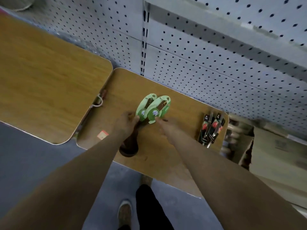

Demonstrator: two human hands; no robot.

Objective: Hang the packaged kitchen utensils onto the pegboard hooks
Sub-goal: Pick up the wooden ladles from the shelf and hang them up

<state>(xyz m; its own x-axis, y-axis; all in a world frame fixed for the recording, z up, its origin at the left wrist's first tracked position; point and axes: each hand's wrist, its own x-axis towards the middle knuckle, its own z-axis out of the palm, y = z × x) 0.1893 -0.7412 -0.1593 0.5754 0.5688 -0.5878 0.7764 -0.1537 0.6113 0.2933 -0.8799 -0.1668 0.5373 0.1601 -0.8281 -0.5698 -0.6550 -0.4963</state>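
Two brown wooden utensils with green card labels (pixel 153 108) are held over the right wooden table (pixel 179 146). My left hand (pixel 127 124) grips the dark handles just below the left label; their rounded brown ends (pixel 129 146) point toward me. My right hand (pixel 163 126) pinches the lower edge of the right green label. A second set of packaged utensils on black cards with red marks (pixel 211 128) lies flat near the table's right edge. The white pegboard (pixel 207 52) rises behind the tables; I see no hooks on it in this view.
A second wooden table (pixel 41 80) stands to the left, with a narrow gap and a white latch (pixel 98 102) between the two. A small pink sticker (pixel 103 134) lies on the right table. Cardboard boxes (pixel 265 151) sit at the right. My shoe (pixel 124 213) is on the grey floor.
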